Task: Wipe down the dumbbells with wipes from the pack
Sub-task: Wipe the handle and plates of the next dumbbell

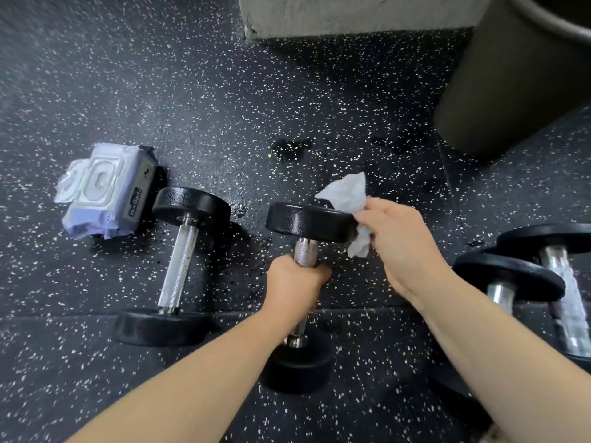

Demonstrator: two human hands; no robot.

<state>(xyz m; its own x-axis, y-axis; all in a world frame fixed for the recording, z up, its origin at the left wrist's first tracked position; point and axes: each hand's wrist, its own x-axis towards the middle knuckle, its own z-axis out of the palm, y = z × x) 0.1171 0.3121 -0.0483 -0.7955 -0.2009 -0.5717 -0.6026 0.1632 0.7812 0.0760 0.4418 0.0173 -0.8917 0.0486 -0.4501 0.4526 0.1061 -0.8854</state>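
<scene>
The left hand is clenched round the dumbbell handle, its long axis pointing away from the person. The right hand pinches a wipe against the far weight's right edge, the pack well left.

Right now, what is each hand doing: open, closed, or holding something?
Left hand: closed around the handle of the middle dumbbell.
Right hand: closed on a white wipe, pressed against that dumbbell's top weight.
</scene>
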